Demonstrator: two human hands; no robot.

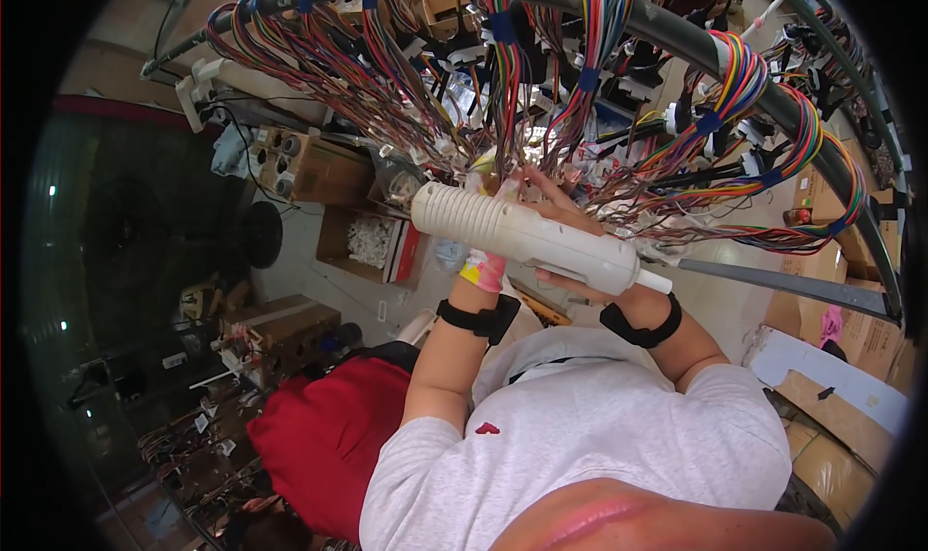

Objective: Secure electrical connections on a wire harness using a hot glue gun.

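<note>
A white ribbed cylindrical tool (527, 237) lies across the view in front of both hands and hides much of them. Above it, coloured fingertips of my left hand (479, 180) reach in among the wire ends, closed around something too small to make out. Pink and yellow covering shows at that wrist. Fingers of my right hand (559, 203) stretch past the tool's upper side, apart from each other, while the palm shows below it. Whether that hand touches the tool is hidden. Bundles of coloured wires (505, 63) hang down to both hands from a curved dark rail (667, 24).
An open carton of small white parts (369, 240) stands to the left, below a brown box (324, 167). A grey bar (788, 288) runs out to the right. Cartons (855, 358) line the right side. Red cloth (333, 440) lies by my left elbow.
</note>
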